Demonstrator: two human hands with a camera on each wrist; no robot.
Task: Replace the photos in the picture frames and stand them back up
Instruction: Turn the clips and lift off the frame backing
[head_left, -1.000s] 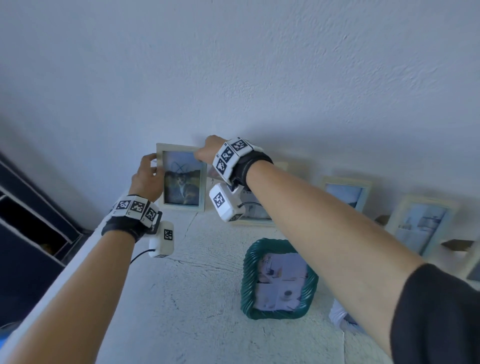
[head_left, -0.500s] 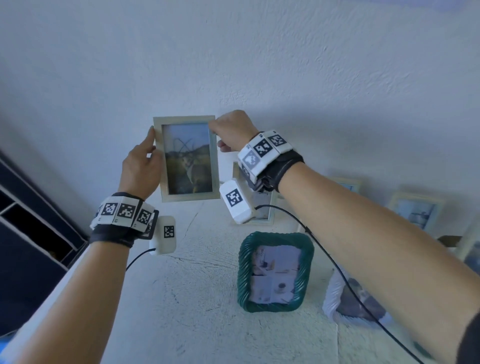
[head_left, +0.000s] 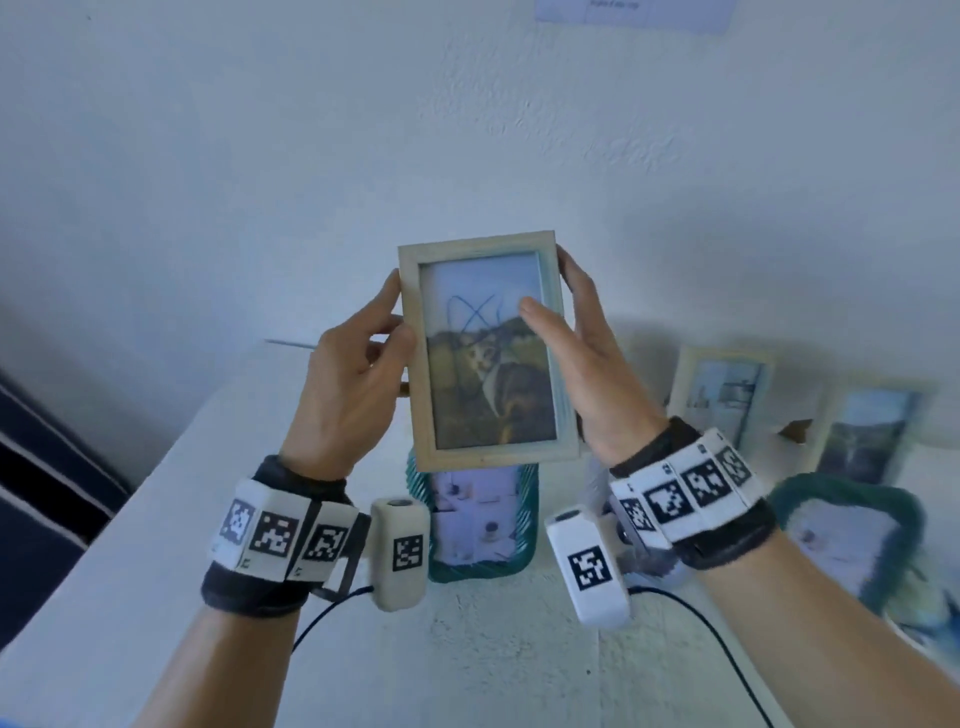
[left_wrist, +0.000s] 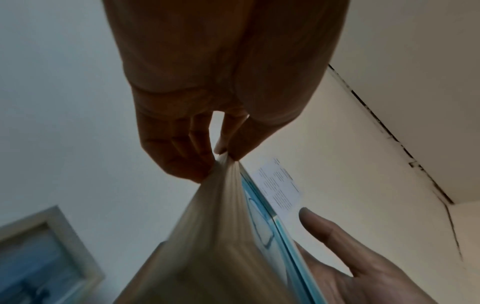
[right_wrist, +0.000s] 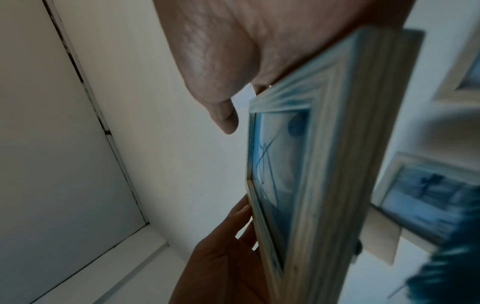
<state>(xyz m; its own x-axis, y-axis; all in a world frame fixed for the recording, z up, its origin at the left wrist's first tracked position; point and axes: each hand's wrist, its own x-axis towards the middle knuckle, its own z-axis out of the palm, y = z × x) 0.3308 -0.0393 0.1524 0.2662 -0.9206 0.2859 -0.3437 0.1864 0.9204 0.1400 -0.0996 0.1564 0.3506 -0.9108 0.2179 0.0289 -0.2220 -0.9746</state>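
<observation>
Centre of view: I hold the pale wooden cat-photo frame (head_left: 485, 353), left hand (head_left: 345, 384) and right hand (head_left: 589, 358) gripping opposite side edges. Judged light, rigid, front pane fragile; grip rails.

Bare forearms; each wrist wears a black band (head_left: 270, 590) under a white strap of black-and-white square codes (head_left: 691, 488); beneath each wrist hangs a white camera block (head_left: 592, 569) with one code; thin black cables (head_left: 722, 644) trail back.

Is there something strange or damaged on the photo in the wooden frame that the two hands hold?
Yes. The photo in the wooden frame has a dark pen-like scribble over its pale sky area, above the animal. It looks drawn on, not printed. No crack in the frame shows.
</observation>
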